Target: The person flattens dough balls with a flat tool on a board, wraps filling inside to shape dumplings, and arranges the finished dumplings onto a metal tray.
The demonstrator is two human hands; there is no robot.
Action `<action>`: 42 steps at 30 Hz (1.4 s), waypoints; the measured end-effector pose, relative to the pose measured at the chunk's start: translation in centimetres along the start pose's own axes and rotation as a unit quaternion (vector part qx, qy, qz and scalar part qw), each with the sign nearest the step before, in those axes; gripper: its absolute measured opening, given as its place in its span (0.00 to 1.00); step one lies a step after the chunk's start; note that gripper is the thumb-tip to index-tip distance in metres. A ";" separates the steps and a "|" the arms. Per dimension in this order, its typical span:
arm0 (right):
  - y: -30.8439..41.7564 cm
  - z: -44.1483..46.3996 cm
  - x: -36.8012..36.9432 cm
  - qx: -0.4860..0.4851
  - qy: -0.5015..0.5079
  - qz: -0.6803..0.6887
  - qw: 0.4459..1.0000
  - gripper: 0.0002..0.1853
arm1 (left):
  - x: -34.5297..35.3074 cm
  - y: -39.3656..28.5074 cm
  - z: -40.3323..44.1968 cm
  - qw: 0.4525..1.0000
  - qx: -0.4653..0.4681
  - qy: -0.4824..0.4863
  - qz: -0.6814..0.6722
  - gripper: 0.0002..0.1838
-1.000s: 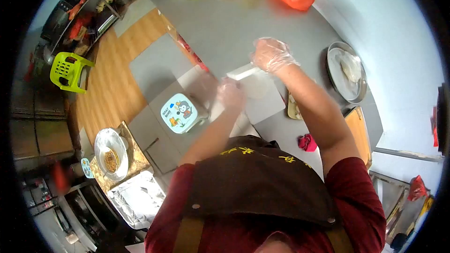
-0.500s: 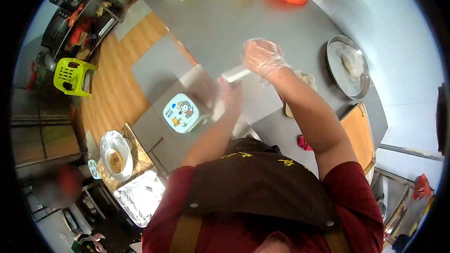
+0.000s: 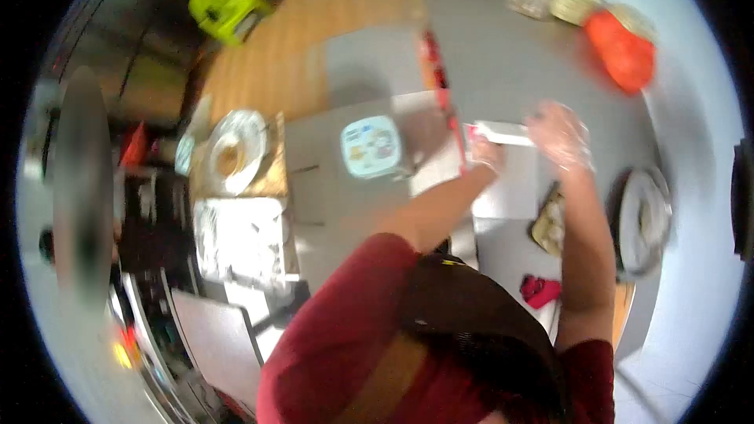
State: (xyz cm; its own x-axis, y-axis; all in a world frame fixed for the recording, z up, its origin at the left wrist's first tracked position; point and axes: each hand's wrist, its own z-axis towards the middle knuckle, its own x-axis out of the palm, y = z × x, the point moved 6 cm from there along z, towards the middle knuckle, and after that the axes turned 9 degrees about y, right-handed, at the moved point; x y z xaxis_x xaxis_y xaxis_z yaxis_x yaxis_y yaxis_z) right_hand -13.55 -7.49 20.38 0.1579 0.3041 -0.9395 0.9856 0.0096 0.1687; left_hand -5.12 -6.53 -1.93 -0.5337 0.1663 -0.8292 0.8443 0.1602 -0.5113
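Note:
A long white bar-shaped object point(image 3: 505, 133) lies across the top of a pale board or sheet point(image 3: 506, 184) on the grey counter. At its left end is my left hand point(image 3: 488, 151), fingers closed on it. My right hand point(image 3: 559, 135), in a clear plastic glove, is at the right end with its fingers bent round it. Blur hides the fingertips. Below my right hand, a yellowish tray point(image 3: 549, 225) is partly covered by my forearm.
A pale blue lidded box point(image 3: 371, 147) stands left of my left arm. On the right is a round metal pan point(image 3: 644, 220). A red bag point(image 3: 620, 50) sits at the back. A foil-lined bowl point(image 3: 237, 152) and white tray point(image 3: 240, 239) are at the left.
The whole view has swung, so the counter and hands appear further right. Both hands stay at the white bar. My left hand has come closer to its left end.

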 end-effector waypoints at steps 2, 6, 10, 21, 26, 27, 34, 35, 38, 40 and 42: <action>1.6 -1.1 -1.8 -0.007 0.020 -0.011 1.000 0.19 | 0.5 -0.5 -0.2 1.000 -0.006 0.004 -0.029 0.20; 1.5 -0.3 -1.8 -0.034 -0.001 -0.055 0.998 0.18 | 1.0 -1.7 -2.3 0.981 0.124 -0.013 -0.152 0.15; 2.3 -0.7 -2.3 -0.062 -0.013 -0.043 0.997 0.18 | -3.5 -2.0 -6.2 0.888 0.127 0.012 -0.443 0.09; -9.2 -7.9 22.3 -0.103 -0.008 0.049 0.993 0.30 | -9.9 20.1 -18.5 0.828 -0.129 0.047 -0.544 0.07; 0.4 -10.3 16.7 -0.011 -0.029 -0.080 0.996 0.30 | -7.6 38.2 -24.2 0.703 -0.222 -0.079 -0.671 0.17; 1.8 -9.9 15.7 -0.014 -0.066 -0.112 0.991 0.30 | -9.6 40.3 -25.9 0.685 -0.254 -0.113 -0.674 0.16; 19.5 -5.7 18.0 -0.158 0.026 -0.169 0.972 0.28 | -13.5 61.3 -35.3 0.853 -0.415 -0.184 -0.257 0.11; 22.6 -5.9 19.0 -0.190 0.048 -0.163 0.967 0.27 | -14.7 63.0 -37.4 0.828 -0.453 -0.198 -0.265 0.11; 29.5 -6.6 21.4 -0.264 0.084 -0.142 0.950 0.26 | -17.1 68.5 -42.7 0.768 -0.504 -0.288 -0.271 0.12; 32.1 -6.9 22.6 -0.282 0.106 -0.157 0.940 0.26 | -15.0 73.2 -45.5 0.662 -0.452 -0.437 -0.408 0.13; 34.2 -7.4 23.6 -0.312 0.128 -0.160 0.928 0.24 | -13.7 75.6 -47.2 0.410 -0.319 -0.587 -0.622 0.11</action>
State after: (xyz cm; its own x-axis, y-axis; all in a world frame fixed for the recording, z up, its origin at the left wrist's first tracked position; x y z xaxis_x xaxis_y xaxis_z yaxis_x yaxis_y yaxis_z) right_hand 23.49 7.07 6.15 -0.2354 0.4061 -0.8830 0.7406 0.6633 0.1076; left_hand 63.78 49.22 -18.56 0.1740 -0.9517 0.2531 -0.4293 -0.3046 -0.8502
